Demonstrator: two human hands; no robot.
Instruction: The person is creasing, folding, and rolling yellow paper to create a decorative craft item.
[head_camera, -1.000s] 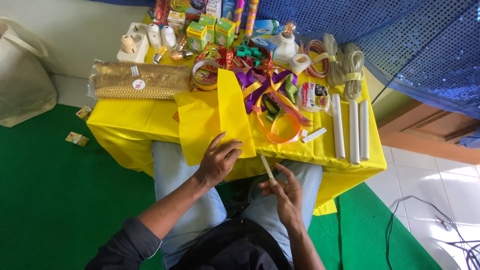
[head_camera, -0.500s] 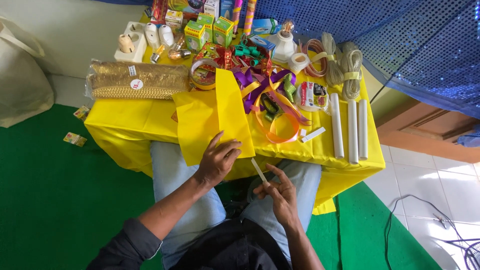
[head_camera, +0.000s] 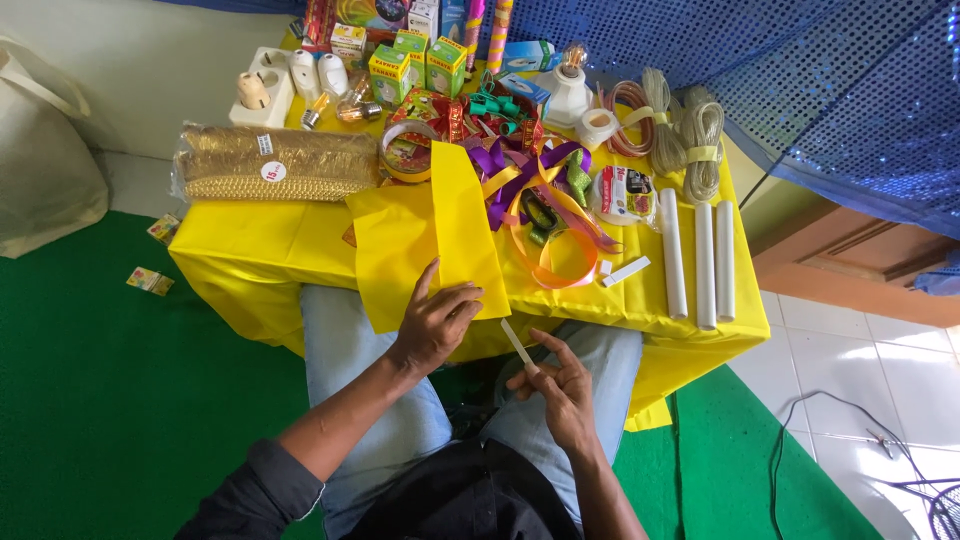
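- Head view, seated person at a low table (head_camera: 250, 250) draped in yellow cloth; knees tucked under its front edge.
- Yellow sheet (head_camera: 425, 235), folded, lies on the table's near side, its lower edge hanging past the rim. Left hand (head_camera: 435, 325) rests on that overhanging corner, fingers spread and pressing it down, thumb curled under the edge.
- Risk, largest: the sheet is thin and only half supported. If the left hand eases off, it could likely slide off the rim into the lap, or the fold could spring open.
- Right hand (head_camera: 560, 385) is over the lap, just off the table edge, pinching a narrow white strip (head_camera: 517, 342) between thumb and fingertips; strip tilts up toward the sheet. Looks like a sticky strip, though I cannot tell for sure; if so, it may curl onto the fingers or land crooked.
- Ribbons (head_camera: 540, 205), purple and orange, lie loose just right of the sheet; a sweep of either hand could drag them over the fold.
- Three white rolls (head_camera: 700, 262) lie side by side near the right edge; a knock to the table could roll them off.
- Containers: clear bag (head_camera: 275, 165) at back left holds gold trim, full. Green boxes (head_camera: 425, 62) at the far edge are shut, contents hidden. Pale tote (head_camera: 45, 165) on the floor at left, contents out of sight.
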